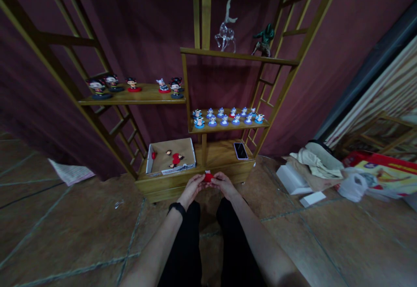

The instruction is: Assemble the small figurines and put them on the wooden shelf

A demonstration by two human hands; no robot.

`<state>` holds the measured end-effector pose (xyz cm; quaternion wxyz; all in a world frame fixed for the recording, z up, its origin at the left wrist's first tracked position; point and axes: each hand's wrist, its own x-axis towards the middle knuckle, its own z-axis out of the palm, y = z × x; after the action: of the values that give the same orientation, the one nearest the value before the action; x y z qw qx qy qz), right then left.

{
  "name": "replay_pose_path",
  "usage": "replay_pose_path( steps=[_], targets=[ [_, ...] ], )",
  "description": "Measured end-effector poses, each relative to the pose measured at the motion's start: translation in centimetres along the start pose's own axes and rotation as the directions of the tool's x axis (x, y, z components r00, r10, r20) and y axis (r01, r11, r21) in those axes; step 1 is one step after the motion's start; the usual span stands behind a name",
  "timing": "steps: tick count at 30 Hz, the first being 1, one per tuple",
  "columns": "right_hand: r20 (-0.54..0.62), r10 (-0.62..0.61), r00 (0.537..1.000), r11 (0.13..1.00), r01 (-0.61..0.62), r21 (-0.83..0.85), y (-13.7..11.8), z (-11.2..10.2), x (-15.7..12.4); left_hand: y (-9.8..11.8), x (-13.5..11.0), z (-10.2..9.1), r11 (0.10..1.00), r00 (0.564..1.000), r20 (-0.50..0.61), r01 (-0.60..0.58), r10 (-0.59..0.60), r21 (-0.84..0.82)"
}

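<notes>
Between the fingertips of my left hand (194,186) and my right hand (223,183) is a small figurine (208,176) with a red base and a pale top. Both hands are closed on it, just in front of the shelf unit's bottom edge. Beyond my left hand, an open cardboard box (156,169) stands on the lowest board, with several small dark-haired figurine pieces and red parts inside. A phone (240,150) lies on the same board, farther right. The figurine's finer details are too small to make out.
Small blue and purple figurines (224,120) line the middle right shelf. Dark-haired figurines (97,88) stand on the left shelf. A clear deer statuette (225,35) and a green figure (265,41) are higher up. White boxes (293,179) and a plastic bag (353,186) lie on the floor at right.
</notes>
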<state>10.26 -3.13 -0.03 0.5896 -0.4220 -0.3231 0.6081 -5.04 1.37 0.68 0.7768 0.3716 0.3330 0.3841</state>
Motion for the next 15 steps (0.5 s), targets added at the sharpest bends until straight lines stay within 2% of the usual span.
replay_pose_path(
  steps=[15],
  targets=[
    [0.038,0.051,0.998,0.996,-0.053,0.066,-0.25,0.14,-0.07,0.27,-0.27,0.24,0.997,0.998,-0.012,-0.061,0.061,0.050]
  ],
)
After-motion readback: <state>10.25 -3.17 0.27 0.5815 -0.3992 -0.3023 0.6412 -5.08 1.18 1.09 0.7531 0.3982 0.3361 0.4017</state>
